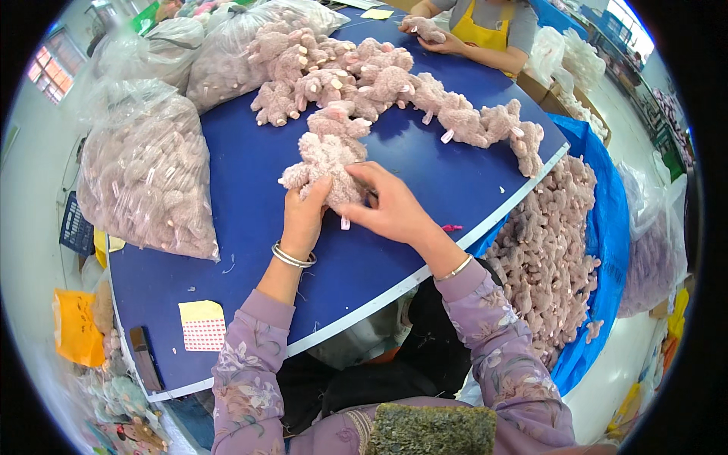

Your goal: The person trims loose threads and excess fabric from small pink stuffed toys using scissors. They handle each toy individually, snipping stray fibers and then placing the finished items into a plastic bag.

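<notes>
Near the middle of the blue table (250, 205), a fluffy pinkish-grey plush toy (318, 158) is between my two hands. My left hand (303, 216) grips its lower left side, the thumb pressed against the plush. From the right, my right hand (390, 203) pinches the toy's right side with bent fingers. A small white tag (345, 224) hangs below the toy, between the hands. Just beyond it begins a heap of similar plush toys (371, 64), and a row of them (466, 121) runs off to the right.
Clear bags of plush toys (152, 167) stand at the left. A sheet with red marks (203, 327) and a dark narrow block (145, 358) lie near left. Right of the table, a blue-lined container (607, 250) holds many toys. Across sits a person in a yellow apron (481, 34), holding a toy.
</notes>
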A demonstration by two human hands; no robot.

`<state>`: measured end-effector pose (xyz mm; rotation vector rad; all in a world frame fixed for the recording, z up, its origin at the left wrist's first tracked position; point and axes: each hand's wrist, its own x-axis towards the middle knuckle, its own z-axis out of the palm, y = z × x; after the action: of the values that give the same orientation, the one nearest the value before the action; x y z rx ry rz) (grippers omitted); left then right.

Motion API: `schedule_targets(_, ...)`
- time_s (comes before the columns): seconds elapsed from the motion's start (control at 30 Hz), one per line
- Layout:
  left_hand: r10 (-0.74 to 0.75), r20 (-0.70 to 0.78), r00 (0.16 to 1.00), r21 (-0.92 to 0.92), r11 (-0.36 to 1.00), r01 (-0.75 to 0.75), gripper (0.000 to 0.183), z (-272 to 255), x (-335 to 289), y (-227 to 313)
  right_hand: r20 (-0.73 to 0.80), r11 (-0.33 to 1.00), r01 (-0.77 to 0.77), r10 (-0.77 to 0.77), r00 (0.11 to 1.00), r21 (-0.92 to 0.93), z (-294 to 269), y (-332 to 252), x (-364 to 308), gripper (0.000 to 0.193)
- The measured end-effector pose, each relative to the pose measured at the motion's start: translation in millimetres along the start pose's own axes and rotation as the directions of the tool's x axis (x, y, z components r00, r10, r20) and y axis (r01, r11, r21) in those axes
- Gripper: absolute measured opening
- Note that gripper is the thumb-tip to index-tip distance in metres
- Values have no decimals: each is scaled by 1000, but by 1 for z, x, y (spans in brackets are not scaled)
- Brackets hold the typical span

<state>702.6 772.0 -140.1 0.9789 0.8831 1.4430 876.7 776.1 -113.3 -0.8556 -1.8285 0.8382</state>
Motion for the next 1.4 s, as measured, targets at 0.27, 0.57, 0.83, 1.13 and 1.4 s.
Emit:
schedule_targets(0.27,2,41,999,-128,992,3,39,-4,7,-2,-189,957,-208,246,951,200,-13,26,5,24)
schedule_targets(0.57,-17,58,998,-168,985,26,27,-1,1,4,30,889,-339,347,937,308,-10,-4,8,29)
schedule_targets(0.83,-91,92,992,-63,993,97,24,-16,8,-11,-52,908,-299,327,943,294,-18,12,13,42)
schedule_targets(1.13,-16,73,997,-123,992,24,41,4,5,-2,-35,827,-297,356,934,477,-22,10,9,23)
schedule_targets(1.4,-14,41,999,48,999,12,40,6,7,3,-387,841,-124,367,846,527,-21,12,10,14)
